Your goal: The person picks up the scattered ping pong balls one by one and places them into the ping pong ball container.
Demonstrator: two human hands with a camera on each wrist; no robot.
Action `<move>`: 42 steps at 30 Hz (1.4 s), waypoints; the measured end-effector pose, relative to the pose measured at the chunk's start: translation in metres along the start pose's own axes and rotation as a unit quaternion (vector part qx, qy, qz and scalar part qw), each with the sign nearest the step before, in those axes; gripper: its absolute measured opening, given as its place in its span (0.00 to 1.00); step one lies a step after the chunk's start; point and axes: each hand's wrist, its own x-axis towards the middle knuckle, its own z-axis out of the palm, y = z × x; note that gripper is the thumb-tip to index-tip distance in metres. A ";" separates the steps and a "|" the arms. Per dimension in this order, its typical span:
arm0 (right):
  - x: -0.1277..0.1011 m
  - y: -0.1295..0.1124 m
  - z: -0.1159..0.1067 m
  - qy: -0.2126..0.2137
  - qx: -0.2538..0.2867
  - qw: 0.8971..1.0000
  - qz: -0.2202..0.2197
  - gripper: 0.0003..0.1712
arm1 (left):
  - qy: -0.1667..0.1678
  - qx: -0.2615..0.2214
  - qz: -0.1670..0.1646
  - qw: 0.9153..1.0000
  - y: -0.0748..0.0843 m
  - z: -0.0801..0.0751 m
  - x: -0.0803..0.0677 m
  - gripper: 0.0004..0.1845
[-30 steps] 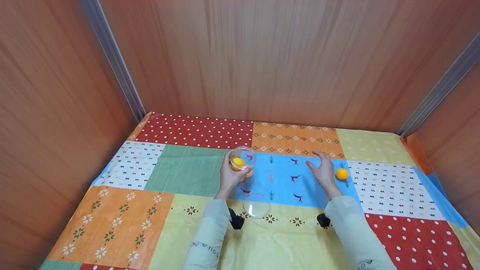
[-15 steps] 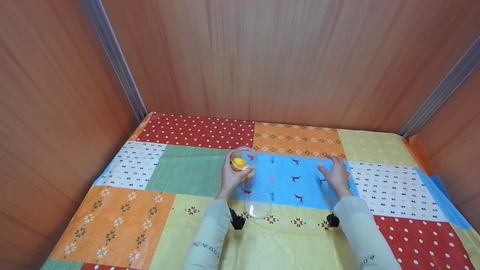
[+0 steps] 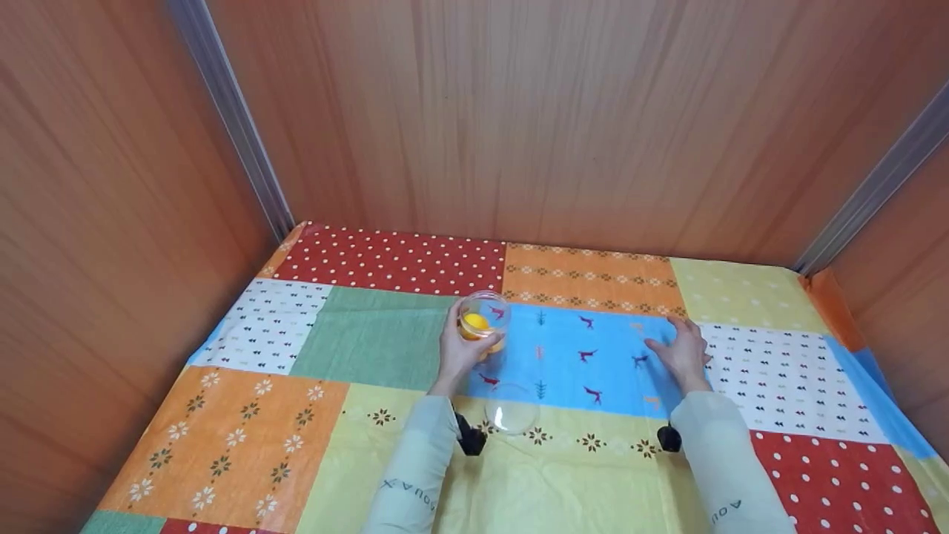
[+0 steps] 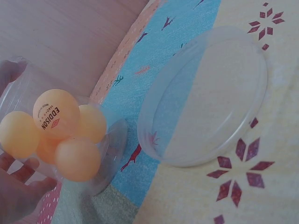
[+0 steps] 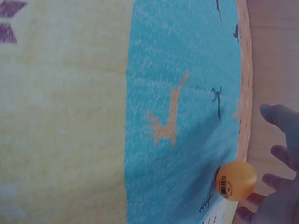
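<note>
Left hand is wrapped round a clear cup w/ orange balls. Right hand, fingers spread, grip empty, is arched over a printed orange ball.

From the head view, the right hand hides the loose orange ball; the wrist view's right edge crops that hand.

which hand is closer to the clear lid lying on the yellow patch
Left. The left hand grips the clear cup of orange balls just beyond the lid. The right hand is farther off to the right, over a loose ball.
</note>
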 end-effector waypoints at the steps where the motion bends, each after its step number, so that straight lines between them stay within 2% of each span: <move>1: 0.000 0.002 -0.001 -0.005 -0.001 1.000 0.003 0.37 | -0.001 0.000 -0.002 1.000 0.000 0.000 0.000 0.43; 7: -0.001 0.011 -0.004 -0.025 -0.013 1.000 0.007 0.37 | 0.000 -0.001 0.003 1.000 0.000 0.000 0.000 0.42; 21: -0.002 0.018 0.001 -0.028 -0.031 0.999 -0.003 0.31 | 0.000 -0.011 0.002 1.000 -0.001 0.001 -0.001 0.42; 29: -0.005 0.016 0.002 -0.031 -0.019 0.999 0.003 0.28 | -0.001 -0.005 0.014 1.000 -0.001 0.000 -0.001 0.42; 36: -0.008 0.016 0.002 -0.040 -0.009 0.999 0.022 0.27 | -0.001 -0.004 0.010 1.000 -0.001 0.001 -0.001 0.43; 42: -0.008 0.014 0.002 -0.040 -0.005 0.999 0.012 0.25 | 0.003 0.001 0.000 1.000 -0.002 0.001 0.000 0.44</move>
